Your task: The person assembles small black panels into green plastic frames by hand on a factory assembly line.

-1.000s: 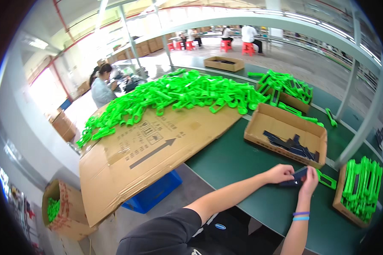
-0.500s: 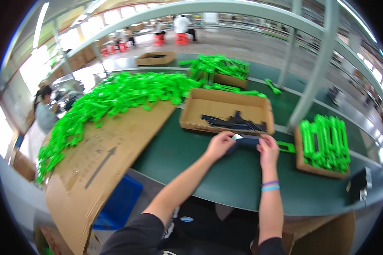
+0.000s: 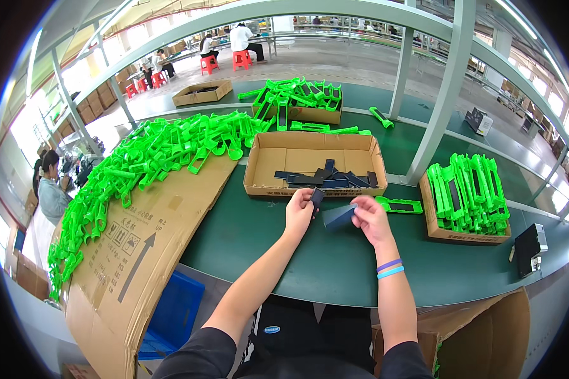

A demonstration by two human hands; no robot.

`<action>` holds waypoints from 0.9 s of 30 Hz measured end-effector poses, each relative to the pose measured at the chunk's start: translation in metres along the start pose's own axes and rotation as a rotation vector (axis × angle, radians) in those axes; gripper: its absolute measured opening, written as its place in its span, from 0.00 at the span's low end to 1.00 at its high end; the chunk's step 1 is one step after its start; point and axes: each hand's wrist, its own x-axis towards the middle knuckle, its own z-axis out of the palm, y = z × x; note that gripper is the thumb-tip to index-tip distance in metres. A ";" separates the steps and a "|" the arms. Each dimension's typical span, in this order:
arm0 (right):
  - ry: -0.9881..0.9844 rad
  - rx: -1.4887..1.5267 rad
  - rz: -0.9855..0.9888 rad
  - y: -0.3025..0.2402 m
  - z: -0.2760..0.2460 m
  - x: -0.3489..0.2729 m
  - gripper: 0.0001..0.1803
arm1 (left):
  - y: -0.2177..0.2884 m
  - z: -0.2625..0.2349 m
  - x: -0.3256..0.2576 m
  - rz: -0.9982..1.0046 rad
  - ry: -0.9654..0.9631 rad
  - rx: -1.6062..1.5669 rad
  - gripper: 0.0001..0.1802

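Observation:
My left hand is closed on a small dark rectangular strip that stands up from the fingertips. In my right hand, thumb and fingers pinch one end of a dark blue flat strip, slightly blurred, which points toward my left hand. Both hands are over the green table just on the near side of a shallow cardboard box, where several dark strips lie. Beside my right hand a green plastic frame rests on the table.
To the left, a heap of green plastic frames covers part of a large cardboard sheet. A box of upright green frames stands at right, near a black and silver device. A metal post rises behind.
My hands have drawn apart; the dark piece that spanned them is now seen as separate strips, one in each hand. The view has shifted slightly and become sharper.

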 end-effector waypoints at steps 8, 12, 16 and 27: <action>0.159 0.116 -0.168 0.010 0.007 0.006 0.16 | -0.021 0.000 0.005 0.196 -0.002 0.060 0.14; 0.162 -0.039 -0.108 0.012 0.021 0.002 0.11 | -0.007 0.006 -0.011 0.197 -0.305 0.202 0.14; 0.146 -0.250 -0.203 0.016 0.013 0.012 0.08 | 0.003 0.015 -0.010 0.254 -0.396 0.221 0.15; 0.256 0.086 -0.246 0.023 0.013 0.008 0.08 | -0.003 0.009 -0.009 -0.023 -0.263 -0.112 0.11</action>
